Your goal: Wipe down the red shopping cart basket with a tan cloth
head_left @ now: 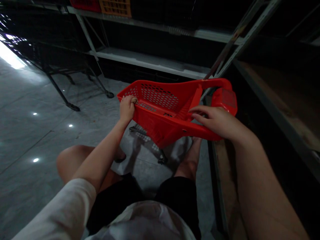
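Observation:
A red plastic shopping cart with perforated basket walls stands in front of my legs. My left hand is closed at the basket's left end, against the near rim. A small crumpled tan piece, which looks like a cloth, pokes out between its fingers. Over the near rim towards the handle end lies my right hand, its fingers stretched out and slightly apart, holding nothing. Beyond it is the cart's boxy red handle part. Wheels on a dark base show beneath the basket.
A dark wire cart on castors stands at the left. Metal shelving runs across the back, with an orange crate on top. A low shelf with a brown board borders my right side. The floor is grey and shiny.

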Demonstrator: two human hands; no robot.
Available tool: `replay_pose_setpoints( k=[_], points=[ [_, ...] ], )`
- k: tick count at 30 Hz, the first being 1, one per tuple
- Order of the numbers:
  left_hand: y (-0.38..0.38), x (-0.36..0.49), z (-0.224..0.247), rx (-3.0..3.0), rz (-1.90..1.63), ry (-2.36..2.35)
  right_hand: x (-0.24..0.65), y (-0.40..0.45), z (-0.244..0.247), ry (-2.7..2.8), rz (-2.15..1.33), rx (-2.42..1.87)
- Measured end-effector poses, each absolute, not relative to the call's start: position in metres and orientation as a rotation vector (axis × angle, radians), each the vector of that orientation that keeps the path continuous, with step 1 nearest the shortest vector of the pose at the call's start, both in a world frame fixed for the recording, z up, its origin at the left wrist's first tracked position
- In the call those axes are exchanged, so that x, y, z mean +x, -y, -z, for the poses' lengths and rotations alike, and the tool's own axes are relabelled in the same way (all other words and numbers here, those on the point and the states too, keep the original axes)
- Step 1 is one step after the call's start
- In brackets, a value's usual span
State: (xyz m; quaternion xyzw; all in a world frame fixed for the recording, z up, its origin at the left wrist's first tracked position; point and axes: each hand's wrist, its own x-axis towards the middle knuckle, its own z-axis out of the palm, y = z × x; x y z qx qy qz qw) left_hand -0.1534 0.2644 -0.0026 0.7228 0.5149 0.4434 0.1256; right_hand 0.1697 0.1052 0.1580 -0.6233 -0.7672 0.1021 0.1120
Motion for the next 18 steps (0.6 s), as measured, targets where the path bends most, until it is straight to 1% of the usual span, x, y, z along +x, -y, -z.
replay_pose_setpoints(
  k=[3, 6, 7, 10, 12, 14, 18],
  points=[
    [-0.222, -0.107, -0.006, 2.081, -1.348, -1.45, 0.172, -0.117, -0.154, 2.309, -0.219, -1.861],
    [-0.156, -0.042, -0.021, 2.112, -1.403, -1.312, 0.17, -0.124, -0.152, 2.379, -0.172, -1.819],
    [-0.136, -0.023, -0.027, 2.085, -1.471, -1.241, 0.167, -0.125, -0.152, 2.404, -0.155, -1.797],
    [-0.1, 0.003, -0.038, 2.063, -1.557, -1.17, 0.148, -0.123, -0.148, 2.436, -0.104, -1.76],
    [-0.101, -0.004, -0.033, 2.179, -1.526, -1.12, 0.131, -0.118, -0.145, 2.451, -0.097, -1.732],
    [-0.118, -0.028, -0.018, 2.281, -1.467, -1.129, 0.117, -0.11, -0.141, 2.488, -0.071, -1.73],
    [-0.171, -0.104, 0.022, 2.343, -1.299, -1.408, 0.111, -0.101, -0.142, 2.552, 0.015, -1.858]
  ],
)
